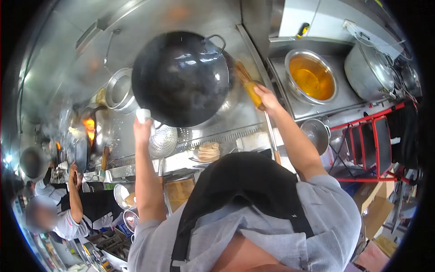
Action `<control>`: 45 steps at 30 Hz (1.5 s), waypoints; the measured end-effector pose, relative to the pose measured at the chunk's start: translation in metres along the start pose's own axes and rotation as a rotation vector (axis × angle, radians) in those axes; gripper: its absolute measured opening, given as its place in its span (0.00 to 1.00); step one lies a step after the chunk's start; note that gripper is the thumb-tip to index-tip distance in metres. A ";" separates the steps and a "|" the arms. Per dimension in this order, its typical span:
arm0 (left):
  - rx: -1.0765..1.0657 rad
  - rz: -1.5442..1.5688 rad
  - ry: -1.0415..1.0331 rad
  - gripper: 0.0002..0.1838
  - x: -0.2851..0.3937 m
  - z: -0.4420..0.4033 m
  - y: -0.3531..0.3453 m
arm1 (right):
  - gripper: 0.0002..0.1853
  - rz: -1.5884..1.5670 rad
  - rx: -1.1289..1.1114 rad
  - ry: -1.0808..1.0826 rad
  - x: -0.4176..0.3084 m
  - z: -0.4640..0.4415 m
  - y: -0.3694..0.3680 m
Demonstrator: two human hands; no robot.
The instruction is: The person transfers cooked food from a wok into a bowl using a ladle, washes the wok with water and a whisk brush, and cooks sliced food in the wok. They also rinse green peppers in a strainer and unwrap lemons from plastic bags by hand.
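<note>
Dark glare and thin steam blurred the inside of the big black wok (pixel 181 81), which stood tilted over the far middle of the steel bench (pixel 242 118); what lay beneath it was hidden, and its far right loop handle (pixel 216 41) showed clearly. The left hand (pixel 142 130) was closed on a folded white cloth (pixel 143 114) at the wok's near left rim, its fingertips mostly covered, so whether a second handle sat inside the cloth could not be told. The right hand (pixel 268 99) was curled firmly round the yellow grip of a bamboo brush (pixel 250 89), the bristles pointing at the wok's right side; whether they touched it was unclear. A perforated skimmer (pixel 163 141) was partly covered by the wok's near edge, and a pale stack (pixel 208 152), hard to identify, sat nearer, to the skimmer's right. On the right stood a metal basin (pixel 310 76) of amber liquid and, farther right, a large pot (pixel 368 72). Far to the left, smoke and lens distortion smeared a co-worker's hand (pixel 73 172), near a flaming burner (pixel 90 128); the black lens border cut off the corners.
</note>
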State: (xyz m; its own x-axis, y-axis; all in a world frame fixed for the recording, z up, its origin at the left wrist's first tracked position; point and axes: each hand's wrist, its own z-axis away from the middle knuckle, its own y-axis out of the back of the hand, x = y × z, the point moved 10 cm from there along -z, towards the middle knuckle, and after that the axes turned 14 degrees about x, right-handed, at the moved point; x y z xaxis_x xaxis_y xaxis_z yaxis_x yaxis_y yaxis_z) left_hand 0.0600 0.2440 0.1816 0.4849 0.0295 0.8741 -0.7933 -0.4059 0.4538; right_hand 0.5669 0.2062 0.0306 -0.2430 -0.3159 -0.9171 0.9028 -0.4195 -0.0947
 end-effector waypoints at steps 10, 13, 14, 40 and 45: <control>0.021 0.488 0.704 0.08 -0.131 0.061 -0.134 | 0.37 0.798 -0.137 0.202 0.145 0.091 0.017; 0.105 0.612 0.701 0.09 -0.123 0.088 -0.173 | 0.37 0.613 -0.198 -0.076 0.153 0.105 0.041; 0.116 0.604 0.719 0.10 -0.117 0.093 -0.176 | 0.37 0.630 -0.068 0.064 0.146 0.105 0.062; -0.019 0.441 0.583 0.31 -0.182 0.165 0.187 | 0.42 0.009 -0.693 -0.237 -0.003 0.029 -0.567; 0.142 0.356 0.679 0.27 -0.171 0.219 0.225 | 0.42 0.671 -0.444 0.320 0.060 0.010 -0.720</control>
State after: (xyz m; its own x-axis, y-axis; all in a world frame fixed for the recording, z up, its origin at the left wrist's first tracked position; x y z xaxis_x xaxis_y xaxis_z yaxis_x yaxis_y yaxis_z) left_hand -0.1204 -0.0527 0.0965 -0.1578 0.4097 0.8985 -0.7818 -0.6077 0.1397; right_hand -0.1009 0.4808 0.0472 0.4419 -0.0949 -0.8920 0.8909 0.1622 0.4242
